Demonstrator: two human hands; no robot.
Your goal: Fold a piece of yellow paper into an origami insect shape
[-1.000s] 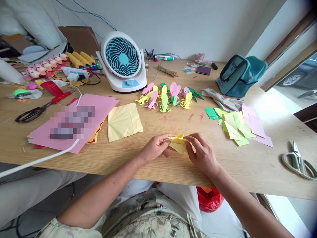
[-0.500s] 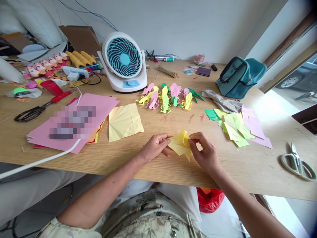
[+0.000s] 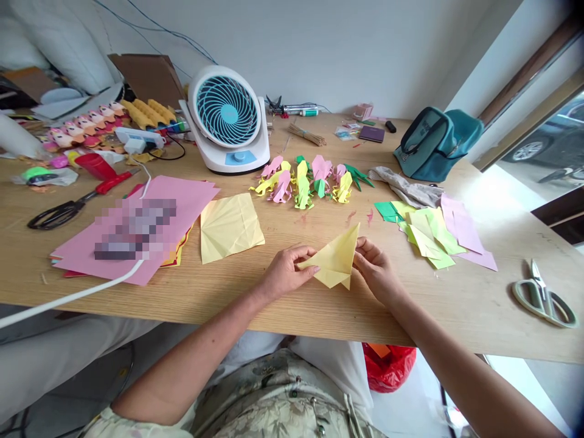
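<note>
A folded piece of yellow paper is held just above the front of the wooden table, one corner pointing up and small flaps hanging below. My left hand pinches its left corner, thumb on the near face. At its right edge, my right hand grips the paper between thumb and fingers; the fingertips are partly hidden behind it. To the left lies a creased, flat yellow sheet. Beyond my hands stand several folded paper figures in pink, yellow and green.
A fan stands behind. Pink paper sheets and red-handled scissors lie left. Loose paper pieces, a grey cloth, a teal bag and scissors are right. A red bag sits below the table edge.
The yellow paper has been turned and flattened: its upper corner now rises higher, showing a broad smooth face. My right hand has shifted slightly along its right edge. Both hands keep hold.
</note>
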